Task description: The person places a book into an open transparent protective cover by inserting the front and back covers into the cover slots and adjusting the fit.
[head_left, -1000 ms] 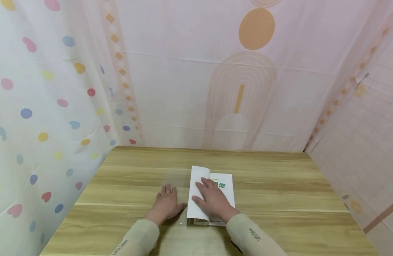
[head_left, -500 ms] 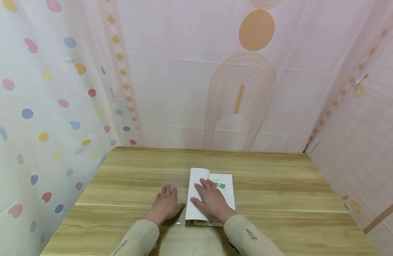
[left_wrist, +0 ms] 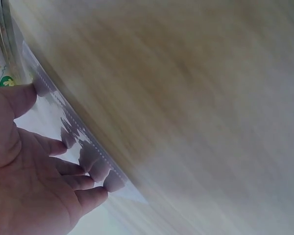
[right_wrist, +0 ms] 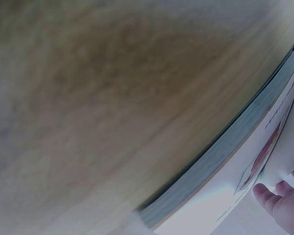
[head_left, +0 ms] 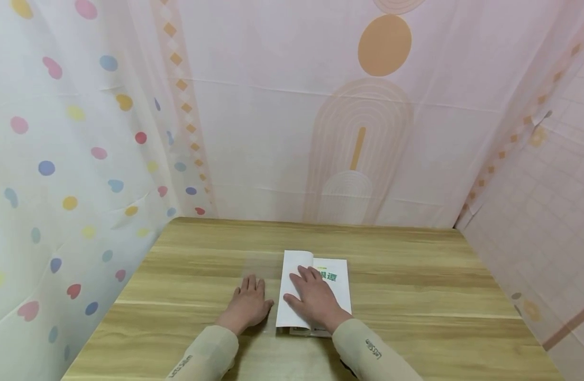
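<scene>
A paperback book (head_left: 340, 296) with green characters on its white cover lies on the table. A white cover flap or leaf (head_left: 292, 312) is folded back over its left part. My right hand (head_left: 316, 299) rests on this flap with fingers spread. From the book's left side a clear plastic sheet (left_wrist: 100, 154) extends, a dotted seam running along its edge. My left hand (head_left: 246, 306) lies flat on the sheet, fingers straight and thumb toward the book. In the right wrist view, the book's page block (right_wrist: 220, 147) shows, along with the fingertips (right_wrist: 263, 190) on the white flap.
The wood-grain table (head_left: 416, 264) extends on all sides of the book. A patterned curtain (head_left: 254, 132) hangs behind it, with a dotted one (head_left: 82, 174) at the left and a checked one (head_left: 549, 222) at the right.
The white flap has shifted slightly left and toward me, along with my right hand. My left hand stays almost in place, its thumb a little farther from the flap.
</scene>
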Available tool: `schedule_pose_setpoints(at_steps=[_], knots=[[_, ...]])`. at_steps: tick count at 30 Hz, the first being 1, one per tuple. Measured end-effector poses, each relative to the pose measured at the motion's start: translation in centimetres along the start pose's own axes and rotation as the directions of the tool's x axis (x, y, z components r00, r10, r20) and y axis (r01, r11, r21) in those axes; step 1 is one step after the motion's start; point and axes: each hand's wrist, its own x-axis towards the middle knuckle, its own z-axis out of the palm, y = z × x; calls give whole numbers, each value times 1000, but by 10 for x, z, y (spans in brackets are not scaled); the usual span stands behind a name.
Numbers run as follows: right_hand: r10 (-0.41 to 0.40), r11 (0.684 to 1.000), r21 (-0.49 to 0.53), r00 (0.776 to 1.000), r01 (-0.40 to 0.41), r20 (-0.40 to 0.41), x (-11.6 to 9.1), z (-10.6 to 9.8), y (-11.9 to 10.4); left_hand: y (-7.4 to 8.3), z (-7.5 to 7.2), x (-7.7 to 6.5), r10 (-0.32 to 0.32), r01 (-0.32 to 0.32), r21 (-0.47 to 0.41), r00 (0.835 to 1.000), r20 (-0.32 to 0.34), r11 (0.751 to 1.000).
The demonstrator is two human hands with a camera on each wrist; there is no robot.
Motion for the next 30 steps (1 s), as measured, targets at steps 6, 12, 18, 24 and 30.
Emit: schedule_pose_setpoints(at_steps=[6,12,18,24,30], knots=[[-18,1000,-19,1000,18,-8,1,-2,-1,0,-1,0,-6,6,6,1000,7,1000],[-23,998,-53,1000,23,2,1,-2,-2,0,-1,-1,-2,2,17,1000,-5,1000],[-19,999,-48,1000,19,-1,1,-1,-2,0,-1,-2,-6,6,13,1000,9,1000],[-17,998,-53,1000,17,7,2,-1,-3,1,-2,-1,-25,26,-10,999,32,1000],[-23,997,-78,1000,24,13,3,-1,-3,-1,-1,1,-29,29,-17,999,28,999]])
